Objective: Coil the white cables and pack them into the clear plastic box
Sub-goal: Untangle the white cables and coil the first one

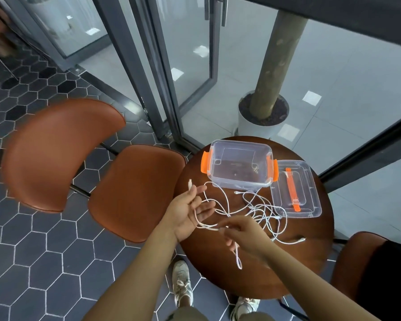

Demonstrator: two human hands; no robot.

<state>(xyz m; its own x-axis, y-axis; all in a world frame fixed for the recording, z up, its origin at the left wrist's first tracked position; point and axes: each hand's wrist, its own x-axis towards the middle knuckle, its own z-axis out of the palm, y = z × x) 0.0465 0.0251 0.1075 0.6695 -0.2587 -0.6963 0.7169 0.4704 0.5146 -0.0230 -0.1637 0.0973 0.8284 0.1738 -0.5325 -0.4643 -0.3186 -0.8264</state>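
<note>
1. No text, label, brand, number or sign can be read anywhere in view.
2. The box (239, 166) is clear plastic with plain orange clips; no print shows on it.
3. The lid (295, 189) has a plain orange handle and no legible marking.
4. The cables (257, 209) are plain white, and their plugs are too small to show any marking.
</note>
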